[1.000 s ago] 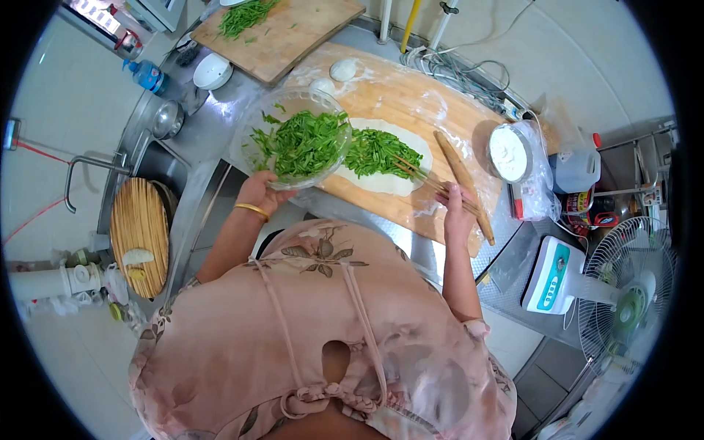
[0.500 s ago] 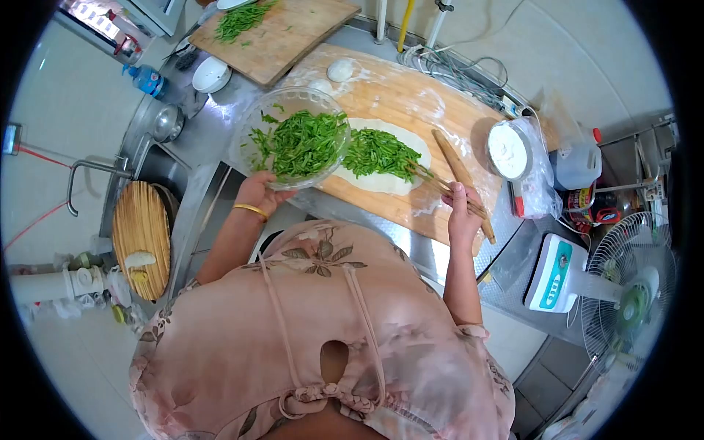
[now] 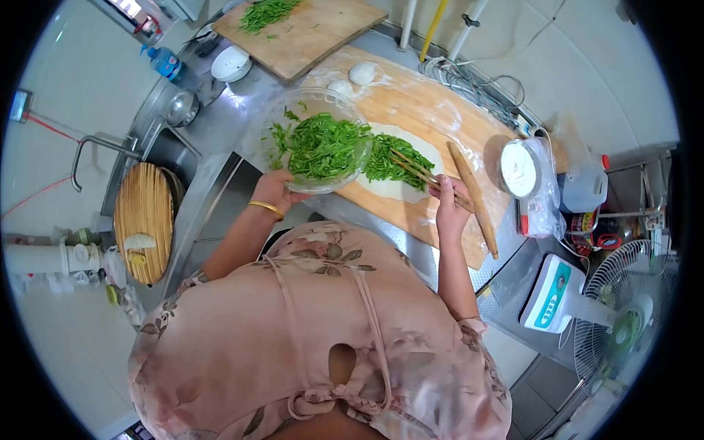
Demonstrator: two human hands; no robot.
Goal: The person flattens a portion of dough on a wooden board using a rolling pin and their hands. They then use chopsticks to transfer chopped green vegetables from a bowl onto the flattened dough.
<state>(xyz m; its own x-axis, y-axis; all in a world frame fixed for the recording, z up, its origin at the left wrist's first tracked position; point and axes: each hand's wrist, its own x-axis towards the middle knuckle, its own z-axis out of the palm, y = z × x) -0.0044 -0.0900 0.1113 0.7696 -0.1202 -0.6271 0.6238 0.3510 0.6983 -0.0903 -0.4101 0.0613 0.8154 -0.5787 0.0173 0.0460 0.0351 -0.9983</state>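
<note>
My left hand [image 3: 277, 189] grips the near rim of a clear bowl [image 3: 273, 121] that holds chopped green vegetables [image 3: 323, 147]. The bowl is tilted toward a flat oval of rolled dough [image 3: 433, 156]. A heap of the same chopped greens [image 3: 394, 156] lies on that dough, under the bowl's right edge. My right hand [image 3: 451, 204] is closed around chopsticks [image 3: 422, 173], their tips in the greens on the dough. Just right of this hand, a wooden rolling pin [image 3: 473, 198] lies on the floured wooden board [image 3: 411, 95].
Two dough balls [image 3: 362, 72] sit at the board's far side. A bowl of white flour [image 3: 519, 169] stands on the right, near a kitchen scale [image 3: 554, 293] and a fan [image 3: 623, 323]. Farther back lies a cutting board [image 3: 330, 29] with greens. A sink [image 3: 170, 150] is at left.
The chopstick tips have moved left across the greens on the dough, and my right hand has followed. My left hand still holds the bowl. The whole view has shifted slightly.
</note>
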